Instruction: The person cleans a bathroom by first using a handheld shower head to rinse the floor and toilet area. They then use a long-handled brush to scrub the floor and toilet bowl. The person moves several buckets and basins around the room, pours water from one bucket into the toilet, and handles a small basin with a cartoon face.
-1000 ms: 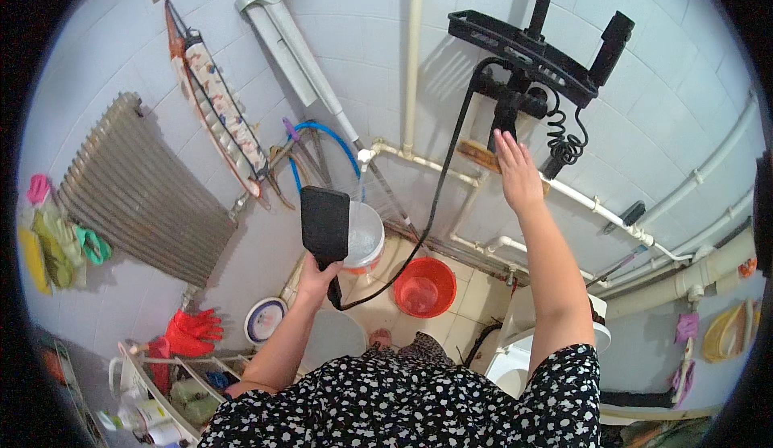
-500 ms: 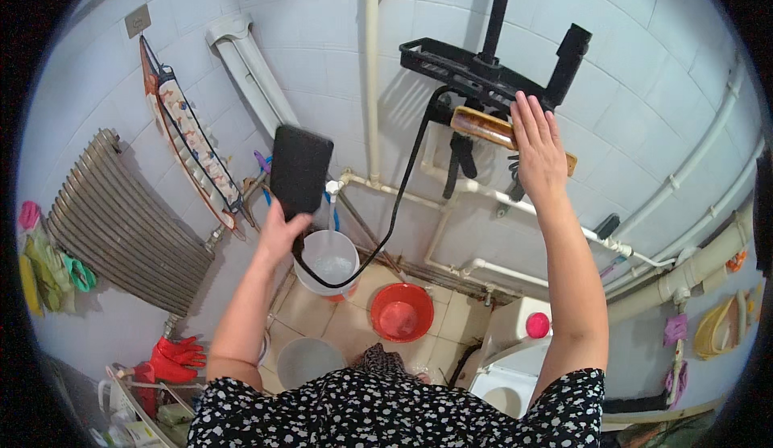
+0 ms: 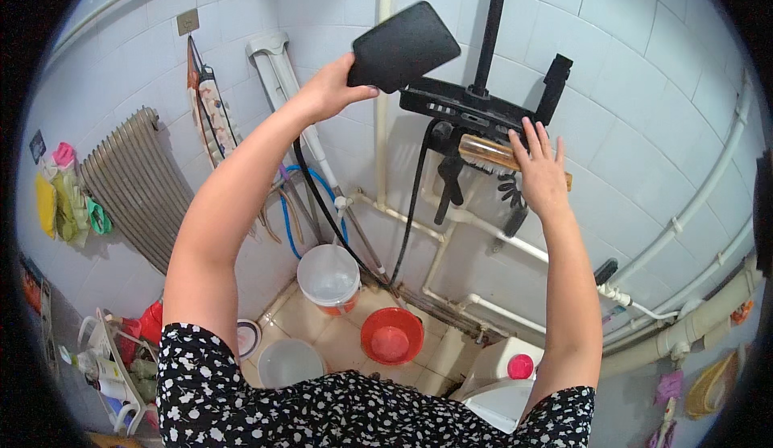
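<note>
My left hand [image 3: 328, 90], raised, is closed at the lower left corner of a flat black rectangular shower head [image 3: 405, 45]. The black hose [image 3: 330, 218] passes behind my left forearm, droops low and climbs to the fittings under a black wall shelf [image 3: 467, 108]. My right hand [image 3: 539, 170] has its fingers stretched out over the shelf's front edge. Beneath that palm is a wooden-backed brush [image 3: 487, 152], bristles downward; the hand hides part of it. Whether the palm presses on the brush, I cannot tell.
Below stand a white bucket [image 3: 328, 277], a red basin [image 3: 392, 336] and a grey basin [image 3: 291, 363]. White pipes [image 3: 503, 237] run along the tiled wall. A ribbed radiator [image 3: 133, 182] is at left, a white toilet [image 3: 503, 400] at lower right.
My left hand has lifted the shower head up and to the right, close to the shelf, and tilted it. My right hand's fingers have spread apart near the brush.
</note>
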Demonstrator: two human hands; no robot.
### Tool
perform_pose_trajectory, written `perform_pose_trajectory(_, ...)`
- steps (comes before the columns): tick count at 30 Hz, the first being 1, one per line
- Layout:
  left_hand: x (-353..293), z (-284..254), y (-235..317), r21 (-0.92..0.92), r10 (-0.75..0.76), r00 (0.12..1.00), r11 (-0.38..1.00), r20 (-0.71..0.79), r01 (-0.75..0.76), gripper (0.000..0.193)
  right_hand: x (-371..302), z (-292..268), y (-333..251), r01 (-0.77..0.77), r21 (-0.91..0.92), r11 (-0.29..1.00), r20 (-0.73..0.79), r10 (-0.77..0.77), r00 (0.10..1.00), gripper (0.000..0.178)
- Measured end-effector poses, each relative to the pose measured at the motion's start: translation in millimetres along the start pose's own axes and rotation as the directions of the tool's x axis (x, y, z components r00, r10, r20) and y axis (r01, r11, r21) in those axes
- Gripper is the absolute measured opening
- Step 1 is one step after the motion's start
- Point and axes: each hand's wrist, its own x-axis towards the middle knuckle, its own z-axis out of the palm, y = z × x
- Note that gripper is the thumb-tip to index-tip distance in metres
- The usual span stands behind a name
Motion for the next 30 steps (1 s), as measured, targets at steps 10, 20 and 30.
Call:
perform_pose_trajectory(10, 119.8, 45.3, -3.7, 0.49, 0.093, 0.995, 0.867, 0.025, -0.093, 0.045, -1.9, -15.8, -16.6, -0.014, 0.111, 0.994, 0.01, 0.013, 1.0, 0.062)
perform_pose_trajectory(20, 197.2, 141.9, -4.1, 0.125, 0.302, 0.875, 0.92, 0.379, -0.371, 0.052, -106.5, -36.0, -69.4, -0.36, 0.47, 0.806, 0.299, 0.239, 0.924, 0.063)
perform_pose_trajectory(30, 205.9, 157.9, 26.6, 0.173, 0.251, 0.82, 0.906, 0.514, -0.386, 0.031, -194.4, -54.0, -100.2, -0.685, 0.496, 0.533, 0.512, 0.457, 0.727, 0.062)
